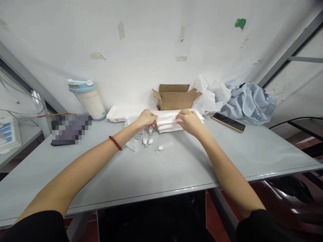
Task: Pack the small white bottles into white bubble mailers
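A stack of shiny white plastic bags [168, 124] lies on the table in front of the cardboard box. At its left edge my left hand [147, 118] is closed, thumb and fingers pinching the edge of the top bag. My right hand [188, 120] reaches in from the other side, its bent fingertips pinched on the bag's upper face. Just below my left hand are several small clear plastic bottles [152, 138] with white caps and thin loops. One such bottle [166, 146] lies apart, nearer the front edge. My left hand hides part of the bottle pile.
An open cardboard box [178, 101] stands against the wall, beside a white plastic bag [209, 95] and a crumpled blue cloth [248, 101]. A phone [228, 122] lies at right. Leftward are more flat white packs [118, 113], a tilted tumbler [88, 101] and a blurred-out dark item [70, 129].
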The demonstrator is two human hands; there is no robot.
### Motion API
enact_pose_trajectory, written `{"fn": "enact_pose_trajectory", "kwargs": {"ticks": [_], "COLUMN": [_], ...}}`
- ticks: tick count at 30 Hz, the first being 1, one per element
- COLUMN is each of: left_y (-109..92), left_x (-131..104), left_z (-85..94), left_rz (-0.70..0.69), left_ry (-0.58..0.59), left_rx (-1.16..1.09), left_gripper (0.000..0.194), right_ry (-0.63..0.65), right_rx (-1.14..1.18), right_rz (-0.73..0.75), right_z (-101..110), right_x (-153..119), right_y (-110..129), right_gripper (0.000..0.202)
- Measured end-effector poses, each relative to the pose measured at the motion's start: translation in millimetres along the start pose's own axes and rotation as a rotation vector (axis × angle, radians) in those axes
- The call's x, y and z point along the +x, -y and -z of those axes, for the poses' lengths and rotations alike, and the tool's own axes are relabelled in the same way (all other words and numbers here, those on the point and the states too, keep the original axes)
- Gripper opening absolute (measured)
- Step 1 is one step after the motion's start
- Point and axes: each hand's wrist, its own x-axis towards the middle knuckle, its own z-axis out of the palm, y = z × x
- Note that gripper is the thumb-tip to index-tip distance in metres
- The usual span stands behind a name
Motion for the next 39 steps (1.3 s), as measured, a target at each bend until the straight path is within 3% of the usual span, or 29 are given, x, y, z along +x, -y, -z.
{"fn": "enact_pose_trajectory", "kwargs": {"ticks": [2,9,13,19,24,30,39], "left_y": [0,-2,-9,-14,-8,-1,2], "left_x": [2,1,-4,19,44,54,52], "left_z": [3.3,10.5,19.5,52.0,55.0,42.2,49.6], "left_rz": [-0.011,-0.027,-0.066,-0.332,-0.373,-0.335,-0.323], "left_ry": [-0.022,0.011,-0.049,-0.22,-0.059,0.001,0.0], "left_rx": [0.007,0.121,0.208,0.694,1.063,1.104,1.151], "left_gripper": [0.007,0.034,0.038,0.018,0.024,0.021,0.027], "right_ry": [-0.009,0.069,0.118,0.147,0.064,0.005,-0.033], "right_rx": [-0.012,-0.057,-0.049,-0.005,0.051,0.075,0.123], "right_rz": [-0.006,-0.043,-0.067,-0.071,-0.039,-0.019,0.001], "right_z": [0,6,13,21,20,16,16], "right_x": [0,1,1,-2,-3,-2,0], "right_y": [0,-1,-1,-1,0,3,10], "right_gripper": [0.013,0.021,0.021,0.012,0.011,0.015,0.01]}}
